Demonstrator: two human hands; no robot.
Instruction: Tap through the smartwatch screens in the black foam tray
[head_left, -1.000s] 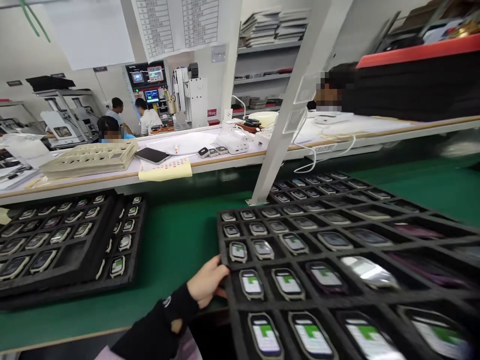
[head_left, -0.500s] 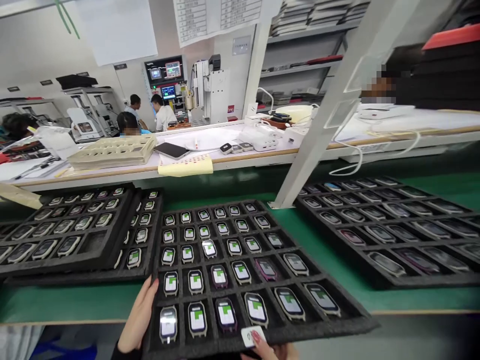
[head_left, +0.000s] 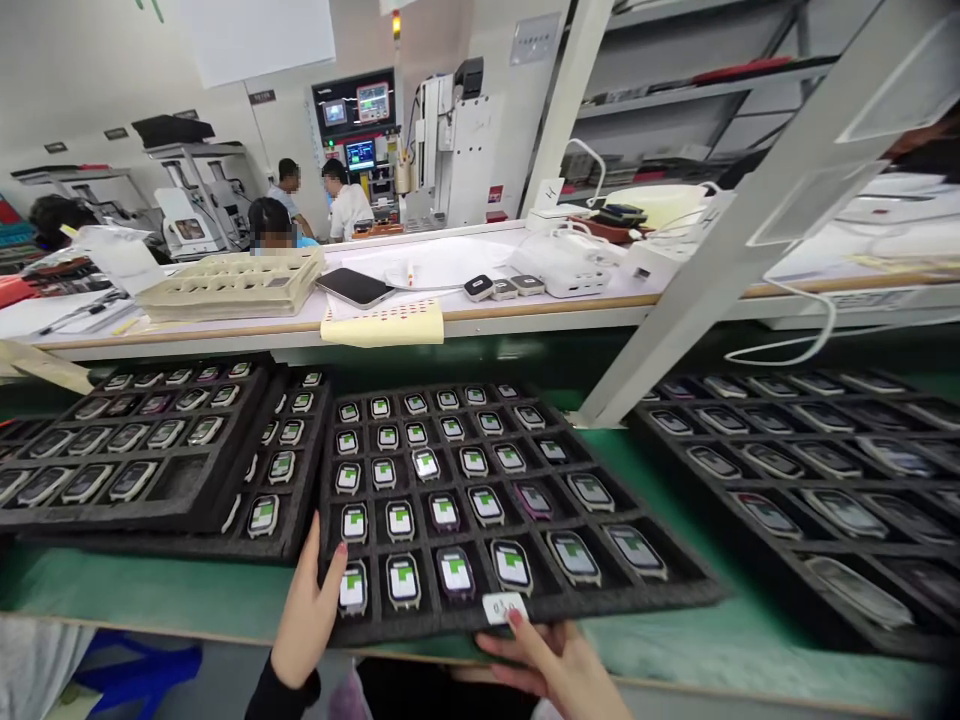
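A black foam tray divided into compartments holds smartwatches, many with green-and-white screens. My left hand grips its near left corner, the thumb over the rim beside a lit watch. At the front edge, my right hand has its thumb on a white handwritten label and its fingers beneath the tray. The tray is over the green bench; whether its underside touches the surface is hidden.
Stacked watch trays stand close on the left. Another watch tray lies right, past a white slanted post. Above the bench, a shelf carries a phone and beige moulded trays. People work in the background.
The held tray's front edge has moved forward, away from me, both hands going with it. More of my right hand shows below the tray. The view has shifted, putting the post farther right.
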